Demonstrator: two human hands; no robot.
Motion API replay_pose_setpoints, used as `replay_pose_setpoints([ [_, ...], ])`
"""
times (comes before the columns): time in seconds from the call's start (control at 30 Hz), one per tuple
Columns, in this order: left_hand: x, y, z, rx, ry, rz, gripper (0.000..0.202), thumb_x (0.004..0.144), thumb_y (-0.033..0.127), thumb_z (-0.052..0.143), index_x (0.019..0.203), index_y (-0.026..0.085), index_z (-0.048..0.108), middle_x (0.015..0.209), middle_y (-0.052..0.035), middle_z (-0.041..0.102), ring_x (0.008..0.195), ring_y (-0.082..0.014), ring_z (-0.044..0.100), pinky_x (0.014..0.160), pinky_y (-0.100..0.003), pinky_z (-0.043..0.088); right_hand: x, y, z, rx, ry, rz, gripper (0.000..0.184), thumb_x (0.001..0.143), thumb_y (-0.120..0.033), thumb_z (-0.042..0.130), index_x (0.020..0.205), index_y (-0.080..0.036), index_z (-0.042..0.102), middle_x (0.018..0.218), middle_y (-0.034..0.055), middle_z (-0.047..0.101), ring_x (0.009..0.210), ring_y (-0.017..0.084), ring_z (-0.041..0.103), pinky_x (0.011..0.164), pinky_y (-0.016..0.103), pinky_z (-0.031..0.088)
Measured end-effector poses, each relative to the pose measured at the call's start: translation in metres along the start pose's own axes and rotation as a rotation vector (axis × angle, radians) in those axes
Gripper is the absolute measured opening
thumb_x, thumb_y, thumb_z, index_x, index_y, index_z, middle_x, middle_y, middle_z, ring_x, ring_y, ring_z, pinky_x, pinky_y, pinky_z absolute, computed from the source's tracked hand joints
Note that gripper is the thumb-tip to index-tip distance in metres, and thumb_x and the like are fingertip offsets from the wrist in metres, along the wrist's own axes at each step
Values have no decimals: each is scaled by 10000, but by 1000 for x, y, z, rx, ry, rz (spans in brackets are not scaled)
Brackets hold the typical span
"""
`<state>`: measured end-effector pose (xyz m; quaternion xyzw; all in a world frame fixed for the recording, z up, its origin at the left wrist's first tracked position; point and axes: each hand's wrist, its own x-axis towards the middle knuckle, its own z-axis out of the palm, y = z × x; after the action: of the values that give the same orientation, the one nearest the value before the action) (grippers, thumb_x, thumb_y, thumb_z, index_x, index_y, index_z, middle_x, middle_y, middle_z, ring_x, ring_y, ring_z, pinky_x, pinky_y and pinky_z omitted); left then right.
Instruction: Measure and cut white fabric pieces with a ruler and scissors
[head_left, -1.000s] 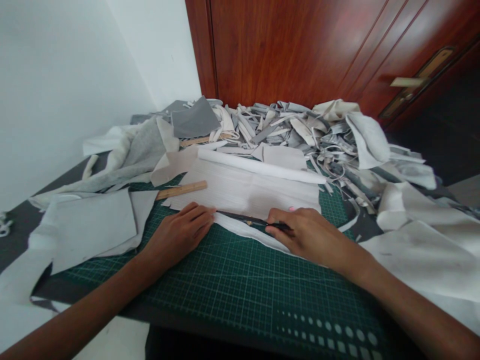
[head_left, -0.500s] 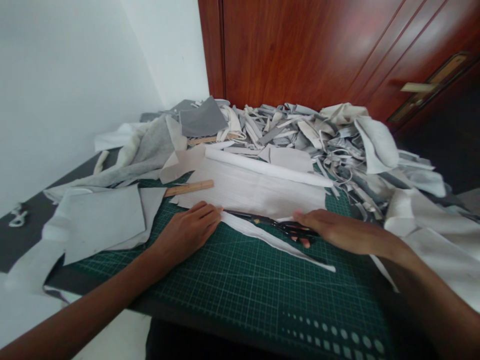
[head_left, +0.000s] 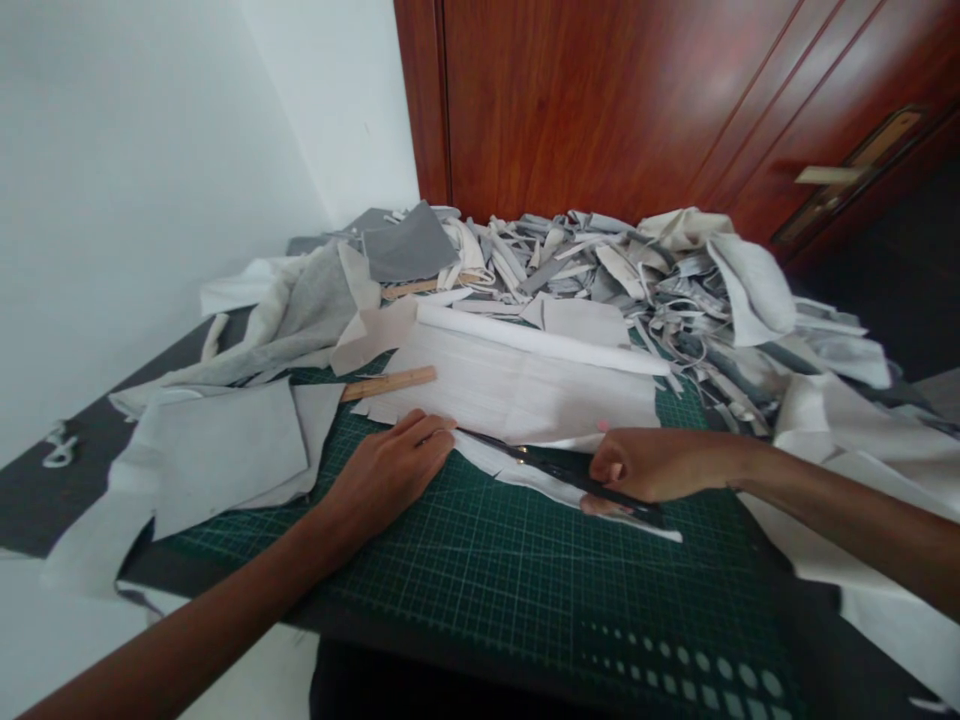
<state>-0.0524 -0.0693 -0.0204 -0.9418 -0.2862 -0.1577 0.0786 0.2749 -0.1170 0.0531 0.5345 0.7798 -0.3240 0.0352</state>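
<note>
A white fabric sheet (head_left: pixel 517 385) lies on a green cutting mat (head_left: pixel 480 570), its far edge rolled up. My left hand (head_left: pixel 386 475) rests flat on the sheet's near left corner, fingers stretched out. My right hand (head_left: pixel 649 465) is curled around the handles of black scissors (head_left: pixel 555 467), whose blades point left along the sheet's near edge. A narrow cut strip (head_left: pixel 570 495) of white fabric lies just in front of the blades.
A wooden ruler (head_left: pixel 390 383) lies left of the sheet. Grey fabric pieces (head_left: pixel 225 450) cover the mat's left side. A heap of grey and white scraps (head_left: pixel 630 275) fills the back, before a brown door (head_left: pixel 637 100). White cloth (head_left: pixel 862 440) lies at right.
My right hand has drawn back to the right with the scissors, and its grip has turned. The cut strip now lies free along the sheet's near edge. My left hand stays put.
</note>
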Motion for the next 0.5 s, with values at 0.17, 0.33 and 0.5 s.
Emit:
replay_pose_setpoints([
  [0.17,-2,4,-4,-27,5,-56,112,999,96,578,959,154,665,1077,-73,702,967,-239,647,708,-336,607,6,-9,1,321,-360,89,490,945,-596,530,662,-211,640,555,-8,560,482,112,473,514,268,441],
  [0.33,-6,3,1,-72,20,-98,119,1022,121,561,963,170,652,1010,-46,667,940,-217,647,726,-319,602,8,-10,-8,424,-479,75,561,955,-699,442,735,-207,595,647,16,589,564,125,528,523,257,434],
  [0.5,-9,2,3,-63,53,-79,152,1056,147,507,998,175,645,1003,-42,658,928,-198,655,732,-298,596,18,-1,-6,449,-538,139,653,879,-811,507,801,-173,625,674,18,574,552,109,441,473,240,329],
])
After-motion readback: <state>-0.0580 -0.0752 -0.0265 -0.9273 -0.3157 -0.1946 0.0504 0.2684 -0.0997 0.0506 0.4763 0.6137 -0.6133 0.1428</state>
